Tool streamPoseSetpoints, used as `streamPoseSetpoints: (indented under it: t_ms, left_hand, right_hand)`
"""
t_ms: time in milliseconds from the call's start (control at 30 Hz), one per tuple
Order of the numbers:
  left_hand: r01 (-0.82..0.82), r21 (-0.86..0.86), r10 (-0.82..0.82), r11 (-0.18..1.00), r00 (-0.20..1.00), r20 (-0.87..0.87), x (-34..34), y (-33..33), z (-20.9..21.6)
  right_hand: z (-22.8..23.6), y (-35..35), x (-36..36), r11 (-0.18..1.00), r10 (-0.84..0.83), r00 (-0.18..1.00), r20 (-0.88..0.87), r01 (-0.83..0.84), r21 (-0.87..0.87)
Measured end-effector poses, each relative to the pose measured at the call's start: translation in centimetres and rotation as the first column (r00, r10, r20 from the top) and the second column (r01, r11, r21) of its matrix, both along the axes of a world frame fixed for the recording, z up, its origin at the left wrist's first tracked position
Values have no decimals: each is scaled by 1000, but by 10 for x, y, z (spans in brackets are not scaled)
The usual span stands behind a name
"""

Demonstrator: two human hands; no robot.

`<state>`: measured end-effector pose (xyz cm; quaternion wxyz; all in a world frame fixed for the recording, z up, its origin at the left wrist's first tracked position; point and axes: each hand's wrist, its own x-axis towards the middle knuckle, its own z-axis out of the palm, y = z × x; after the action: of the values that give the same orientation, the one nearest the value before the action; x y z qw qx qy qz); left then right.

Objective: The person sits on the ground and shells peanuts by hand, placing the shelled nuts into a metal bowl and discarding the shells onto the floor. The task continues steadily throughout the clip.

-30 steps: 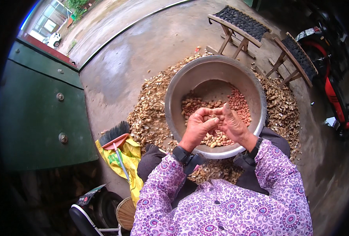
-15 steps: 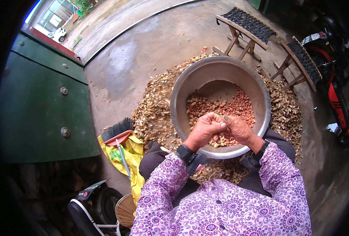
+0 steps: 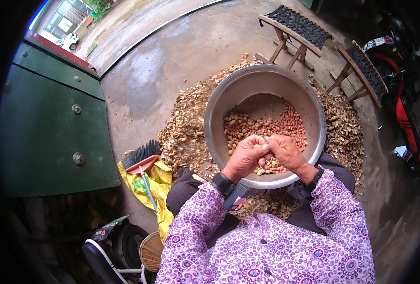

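Over the near side of a wide metal basin (image 3: pixel 285 83), my left hand (image 3: pixel 244 157) and my right hand (image 3: pixel 289 155) meet at the fingertips. Both are closed, thumbs and fingers pinched together; whatever small thing lies between them is hidden by the fingers. Below and beyond them, the basin holds unshelled peanuts (image 3: pixel 238 124) on its left side and reddish shelled peanut kernels (image 3: pixel 293 124) on its right. A few more peanuts show just under my hands, near the basin's front wall.
Broken peanut shells (image 3: pixel 188 125) are heaped on the floor around the basin. A broom (image 3: pixel 142 156) lies on a yellow sack (image 3: pixel 165 177) at left, near a green metal door (image 3: pixel 53 128). Folding stools (image 3: pixel 297 28) with woven black seats stand beyond, beside a red-and-black vehicle (image 3: pixel 406 120).
My right thumb and fingers have shifted slightly and bent in closer against my left fingertips. Both hands stay together over the basin, whose contents look unchanged.
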<state>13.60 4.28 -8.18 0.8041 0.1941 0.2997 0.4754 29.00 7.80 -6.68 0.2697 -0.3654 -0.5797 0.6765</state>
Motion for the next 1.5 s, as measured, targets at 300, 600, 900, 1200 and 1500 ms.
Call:
streamPoseSetpoints:
  t_ms: [300, 600, 900, 1200, 1500]
  left_hand:
    - [-52, -81, 59, 995, 995, 85, 1, 1, 4]
    - [-52, -89, 45, 995, 996, -83, -6, 1, 6]
    - [-51, -42, 47, 998, 995, -91, -24, 1, 9]
    - [-103, -42, 95, 994, 984, -149, -54, -22, 15]
    - [-44, 47, 62, 998, 863, -502, -90, -38, 24]
  right_hand:
    - [-3, 1, 1, 976, -171, 983, 71, 160, 148]
    - [1, -2, 1, 931, -160, 968, 195, 82, 356]
    - [5, 2, -12, 940, -54, 997, 48, 34, 339]
    - [8, -5, -30, 885, 40, 995, 96, -80, 459]
    - [13, 10, -17, 989, -95, 995, -27, 97, 112]
